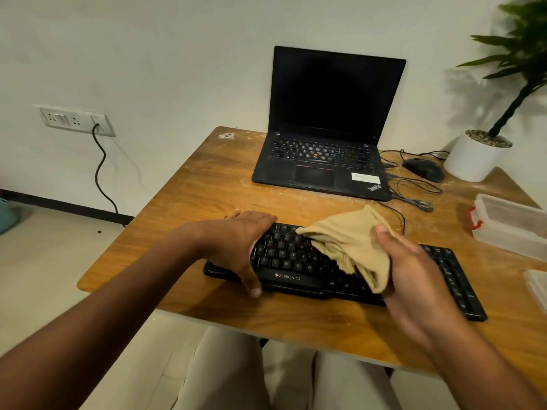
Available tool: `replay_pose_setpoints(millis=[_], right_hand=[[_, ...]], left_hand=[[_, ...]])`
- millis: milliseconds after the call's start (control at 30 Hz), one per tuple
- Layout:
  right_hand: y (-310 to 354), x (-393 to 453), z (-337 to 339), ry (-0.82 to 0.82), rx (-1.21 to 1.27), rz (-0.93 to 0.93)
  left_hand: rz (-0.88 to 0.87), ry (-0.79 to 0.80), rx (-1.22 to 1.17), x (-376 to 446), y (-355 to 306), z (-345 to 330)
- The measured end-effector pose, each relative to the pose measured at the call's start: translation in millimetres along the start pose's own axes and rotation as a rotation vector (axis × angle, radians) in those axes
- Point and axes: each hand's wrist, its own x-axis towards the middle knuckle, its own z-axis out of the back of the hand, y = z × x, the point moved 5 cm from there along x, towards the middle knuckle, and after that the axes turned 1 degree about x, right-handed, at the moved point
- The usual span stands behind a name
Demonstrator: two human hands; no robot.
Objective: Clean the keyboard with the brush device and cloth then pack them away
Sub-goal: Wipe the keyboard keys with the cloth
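A black keyboard (293, 261) lies near the front edge of the wooden table (207, 179). My left hand (239, 244) grips its left end, thumb at the front edge and fingers over the back. My right hand (411, 270) holds a bunched tan cloth (349, 241) just above the keyboard's middle and right keys, with the cloth hanging down onto them. No brush device is in view.
An open black laptop (322, 161) stands at the back of the table. A black mouse (424, 169) with loose cables and a white plant pot (470, 158) sit at the back right. A clear plastic box (509, 226) with a red clasp stands at the right edge, its lid (537, 287) beside it.
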Motion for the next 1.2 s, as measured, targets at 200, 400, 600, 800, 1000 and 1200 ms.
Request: replay_pose_setpoints(millis=[200, 400, 600, 800, 1000, 1200], right_hand=[[24.6, 45.4, 23.3, -0.111, 0.164, -0.059], [46.5, 56.2, 13.0, -0.193, -0.687, 0.492], [-27.1, 48.7, -16.0, 0.223, -1.433, 0.445], [-40.0, 11.6, -15.0, 0.33, -1.542, 0.441], [-38.5, -32.4, -0.1, 0.45, -1.377, 0.365], [18.2, -8.6, 29.8, 0.088, -0.445, 0.201]], left_hand=[[-0.06, -0.035, 0.02, 14.2, -32.4, -1.4], [-0.08, -0.06, 0.082, 28.4, -51.7, -9.1], [-0.068, -0.066, 0.106, 31.9, -53.6, -7.1], [-0.061, -0.042, 0.132, 33.5, -53.9, -7.7], [-0.065, -0.054, 0.143, 33.5, -53.8, -8.4], [-0.07, -0.056, 0.11, 31.3, -53.5, -7.8]])
